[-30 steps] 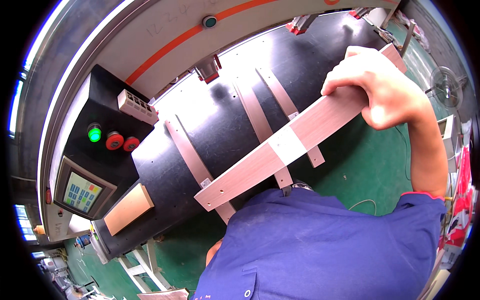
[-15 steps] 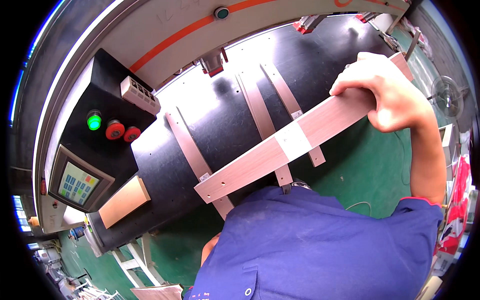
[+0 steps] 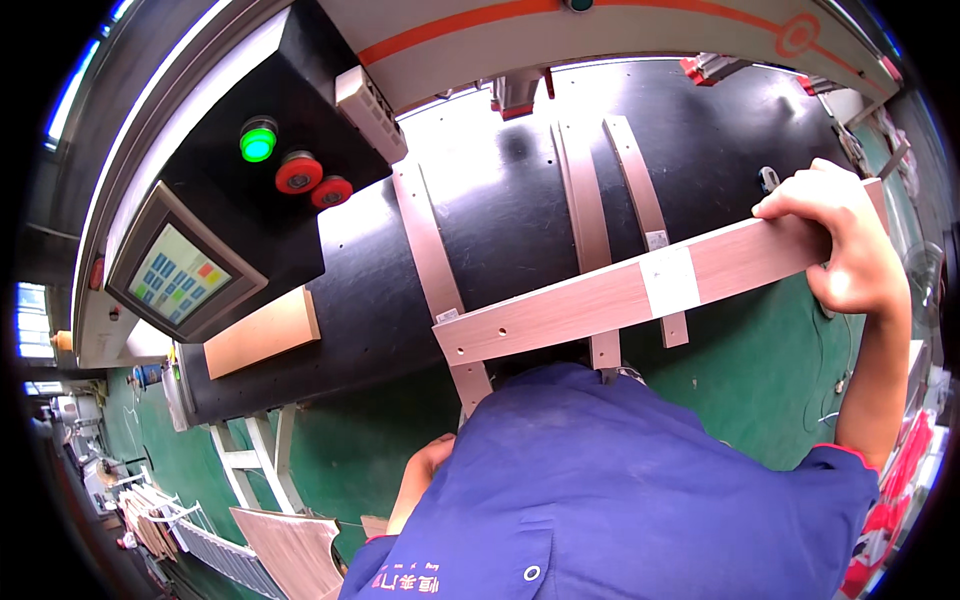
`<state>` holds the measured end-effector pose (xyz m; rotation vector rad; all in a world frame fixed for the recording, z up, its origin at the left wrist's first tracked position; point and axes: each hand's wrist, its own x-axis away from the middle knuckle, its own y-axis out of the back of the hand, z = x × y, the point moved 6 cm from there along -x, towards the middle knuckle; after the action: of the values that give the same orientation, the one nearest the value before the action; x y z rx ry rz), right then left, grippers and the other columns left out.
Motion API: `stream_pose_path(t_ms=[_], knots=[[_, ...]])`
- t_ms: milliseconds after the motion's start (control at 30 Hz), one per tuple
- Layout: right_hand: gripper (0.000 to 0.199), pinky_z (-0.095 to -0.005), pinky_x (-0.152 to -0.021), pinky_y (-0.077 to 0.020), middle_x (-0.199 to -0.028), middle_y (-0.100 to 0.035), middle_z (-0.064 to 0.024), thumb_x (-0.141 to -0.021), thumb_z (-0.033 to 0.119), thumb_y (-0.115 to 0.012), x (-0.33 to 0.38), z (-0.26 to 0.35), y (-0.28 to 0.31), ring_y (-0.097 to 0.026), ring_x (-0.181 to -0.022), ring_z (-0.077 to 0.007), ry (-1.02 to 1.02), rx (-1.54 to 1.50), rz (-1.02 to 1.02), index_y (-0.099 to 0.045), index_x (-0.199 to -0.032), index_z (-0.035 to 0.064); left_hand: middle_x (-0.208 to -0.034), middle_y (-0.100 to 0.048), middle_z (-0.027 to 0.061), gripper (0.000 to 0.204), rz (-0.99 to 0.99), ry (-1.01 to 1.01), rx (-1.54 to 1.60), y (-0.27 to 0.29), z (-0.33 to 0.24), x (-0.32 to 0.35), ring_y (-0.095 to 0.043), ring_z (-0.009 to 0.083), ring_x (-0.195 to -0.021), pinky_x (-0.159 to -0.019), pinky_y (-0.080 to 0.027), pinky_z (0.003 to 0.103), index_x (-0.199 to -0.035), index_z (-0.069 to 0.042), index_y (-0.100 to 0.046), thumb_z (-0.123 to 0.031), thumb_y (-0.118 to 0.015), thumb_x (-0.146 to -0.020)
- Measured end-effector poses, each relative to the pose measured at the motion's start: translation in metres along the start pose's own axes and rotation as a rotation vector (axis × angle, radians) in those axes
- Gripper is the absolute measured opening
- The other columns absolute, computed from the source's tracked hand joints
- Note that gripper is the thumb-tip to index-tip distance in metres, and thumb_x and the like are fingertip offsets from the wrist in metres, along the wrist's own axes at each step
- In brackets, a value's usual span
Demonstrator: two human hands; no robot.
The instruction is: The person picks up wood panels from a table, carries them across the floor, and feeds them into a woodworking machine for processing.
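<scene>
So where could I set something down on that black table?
Between the left strip and middle strip, the black table looks bare; likewise between the right strip and right hand, apart from a small round thing. It's crowded where the held board crosses all three strips.

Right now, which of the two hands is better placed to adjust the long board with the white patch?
Probably the right hand: it grips the long board near its right end. The left hand shows below the board's left end, mostly hidden by the blue shirt, with no visible hold on it.
</scene>
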<state>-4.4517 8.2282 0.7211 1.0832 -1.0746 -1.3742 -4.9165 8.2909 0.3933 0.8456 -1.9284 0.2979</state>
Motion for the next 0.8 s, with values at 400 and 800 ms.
stream_pose_path(t_ms=[400, 800], knots=[[0.053, -0.0373, -0.073, -0.0417, -0.082, -0.064, -0.0116, -0.04, 0.009, -0.05, -0.003, -0.009, -0.003, -0.054, -0.076, -0.0329, 0.019, -0.014, -0.024, -0.065, -0.091, 0.0046, -0.126, -0.063, 0.0121, 0.04, -0.009, 0.029, -0.052, -0.006, -0.002, 0.002, -0.057, 0.019, -0.116, -0.102, -0.041, 0.029, -0.128, 0.004, -0.06, -0.019, -0.06, -0.095], [0.053, -0.0341, -0.068, -0.0439, -0.076, -0.059, -0.0129, -0.042, 0.01, -0.052, 0.004, -0.031, -0.019, -0.053, -0.071, -0.0295, -0.2, -0.201, 0.092, -0.065, -0.094, 0.0019, -0.128, -0.061, 0.0079, 0.07, 0.102, -0.031, -0.025, 0.004, 0.048, -0.032, -0.058, 0.0246, -0.115, -0.094, -0.047, 0.038, -0.131, -0.012, -0.058, -0.056, -0.07, -0.078]])
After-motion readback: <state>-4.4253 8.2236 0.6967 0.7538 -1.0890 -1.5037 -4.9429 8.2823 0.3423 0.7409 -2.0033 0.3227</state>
